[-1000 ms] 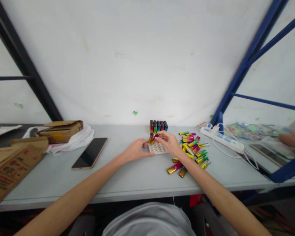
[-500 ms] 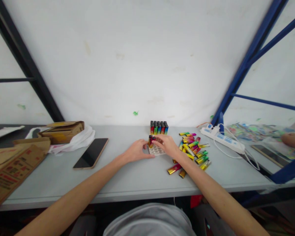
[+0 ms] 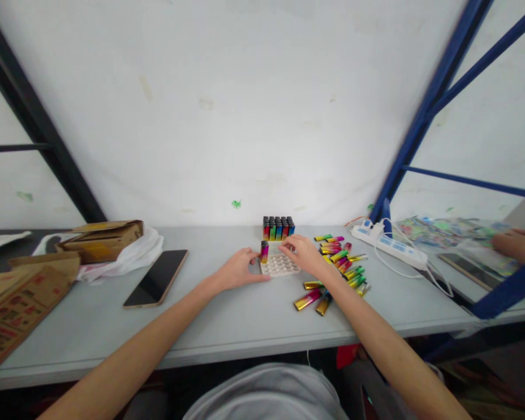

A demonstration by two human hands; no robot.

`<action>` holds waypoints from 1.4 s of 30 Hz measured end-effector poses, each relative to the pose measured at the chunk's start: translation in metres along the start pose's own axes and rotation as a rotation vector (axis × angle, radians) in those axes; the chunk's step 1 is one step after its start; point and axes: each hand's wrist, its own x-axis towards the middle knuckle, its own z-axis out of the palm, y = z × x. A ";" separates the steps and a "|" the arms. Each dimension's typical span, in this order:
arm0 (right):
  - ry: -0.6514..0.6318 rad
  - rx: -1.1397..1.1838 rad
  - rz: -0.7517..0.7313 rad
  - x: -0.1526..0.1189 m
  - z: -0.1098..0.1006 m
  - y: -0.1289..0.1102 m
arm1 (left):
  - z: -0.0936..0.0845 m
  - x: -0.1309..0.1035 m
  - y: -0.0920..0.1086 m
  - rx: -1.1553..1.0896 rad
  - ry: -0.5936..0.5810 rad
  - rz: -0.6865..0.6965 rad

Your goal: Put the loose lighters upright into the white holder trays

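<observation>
Right hand (image 3: 304,254) has slid toward 3 o'clock, away from the shiny lighters (image 3: 265,254) standing up at the 10 o'clock corner of the white tray (image 3: 282,270). Its bent fingers are a little apart near the tray's 1 o'clock edge, with nothing seen in them. The left hand (image 3: 241,269) is wide at 9 o'clock. A messy pile of lighters (image 3: 340,261) lies at 3 o'clock, on the worktop (image 3: 227,318).

Both hands (image 3: 237,269) (image 3: 305,255) forward, loosely curved.
</observation>
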 end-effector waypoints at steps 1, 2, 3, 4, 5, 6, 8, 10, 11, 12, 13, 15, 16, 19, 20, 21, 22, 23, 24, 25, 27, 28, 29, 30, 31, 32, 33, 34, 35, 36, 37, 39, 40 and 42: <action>0.019 -0.059 0.046 -0.001 -0.007 0.009 | -0.001 0.000 0.000 0.005 -0.003 0.002; 0.026 -0.130 0.099 -0.003 -0.014 0.018 | -0.002 -0.001 0.000 0.012 -0.007 0.005; 0.024 -0.205 0.159 -0.005 -0.022 0.029 | -0.003 -0.001 -0.001 0.021 -0.009 0.008; 0.031 -0.282 0.236 -0.008 -0.031 0.039 | -0.004 -0.001 -0.002 0.032 -0.009 0.009; 0.033 -0.352 0.324 -0.010 -0.040 0.050 | -0.004 -0.001 -0.003 0.042 -0.008 0.008; 0.015 -0.406 0.397 -0.012 -0.050 0.059 | -0.004 0.000 -0.005 0.050 -0.003 0.006; -0.119 -0.452 0.439 -0.016 -0.068 0.074 | -0.004 0.002 -0.009 0.057 0.005 0.004; -0.273 -0.422 0.418 -0.020 -0.083 0.083 | -0.004 0.005 -0.013 0.058 -0.009 0.010; -0.336 -0.390 0.394 -0.021 -0.088 0.085 | -0.005 0.007 -0.015 0.060 -0.028 0.014; -0.388 -0.357 0.370 -0.023 -0.091 0.087 | -0.007 0.009 -0.016 0.066 -0.053 0.018; -0.425 -0.326 0.346 -0.025 -0.092 0.088 | -0.009 0.012 -0.017 0.076 -0.082 0.020; -0.452 -0.295 0.323 -0.028 -0.091 0.089 | -0.014 0.018 -0.019 0.090 -0.144 0.014; -0.441 -0.300 0.320 -0.029 -0.089 0.090 | -0.016 0.021 -0.019 0.088 -0.173 0.006; -0.367 -0.361 0.310 -0.034 -0.085 0.093 | -0.020 0.027 -0.021 0.046 -0.223 -0.023; -0.343 -0.375 0.302 -0.034 -0.084 0.093 | -0.020 0.028 -0.022 0.032 -0.222 -0.029; -0.311 -0.377 0.292 -0.035 -0.084 0.093 | -0.020 0.028 -0.022 0.026 -0.214 -0.029; -0.266 -0.368 0.283 -0.034 -0.085 0.091 | -0.019 0.027 -0.023 0.027 -0.203 -0.026; -0.212 -0.346 0.278 -0.033 -0.087 0.088 | -0.019 0.026 -0.023 0.032 -0.192 -0.021; -0.155 -0.309 0.274 -0.030 -0.088 0.083 | -0.018 0.025 -0.023 0.038 -0.181 -0.017; -0.102 -0.261 0.268 -0.027 -0.089 0.077 | -0.017 0.024 -0.022 0.043 -0.170 -0.014; -0.038 -0.142 0.239 -0.016 -0.089 0.061 | -0.016 0.022 -0.021 0.046 -0.152 -0.013; -0.025 -0.095 0.210 -0.009 -0.087 0.052 | -0.016 0.021 -0.021 0.044 -0.143 -0.013; 0.002 -0.079 0.173 -0.002 -0.085 0.042 | -0.016 0.020 -0.020 0.043 -0.134 -0.012; 0.031 -0.061 0.137 0.006 -0.082 0.033 | -0.016 0.019 -0.020 0.044 -0.124 -0.010; 0.069 -0.026 0.125 0.014 -0.078 0.025 | -0.015 0.018 -0.019 0.045 -0.114 -0.005; 0.091 0.025 0.123 0.021 -0.073 0.018 | -0.015 0.018 -0.019 0.043 -0.105 -0.001; 0.114 0.074 0.130 0.027 -0.067 0.012 | -0.015 0.017 -0.019 0.041 -0.096 0.003; 0.135 0.128 0.147 0.032 -0.061 0.007 | -0.015 0.017 -0.018 0.038 -0.091 0.007; 0.154 0.192 0.172 0.037 -0.055 0.004 | -0.014 0.017 -0.018 0.037 -0.087 0.011; 0.171 0.258 0.200 0.040 -0.048 0.003 | -0.014 0.016 -0.018 0.036 -0.085 0.016; 0.186 0.329 0.230 0.042 -0.041 0.002 | -0.014 0.016 -0.018 0.037 -0.082 0.022; 0.220 0.484 0.285 0.043 -0.028 0.002 | -0.013 0.015 -0.019 0.041 -0.077 0.028; 0.237 0.560 0.307 0.041 -0.022 0.001 | -0.012 0.015 -0.019 0.041 -0.073 0.030; 0.255 0.687 0.338 0.037 -0.012 0.000 | -0.011 0.015 -0.021 0.038 -0.064 0.033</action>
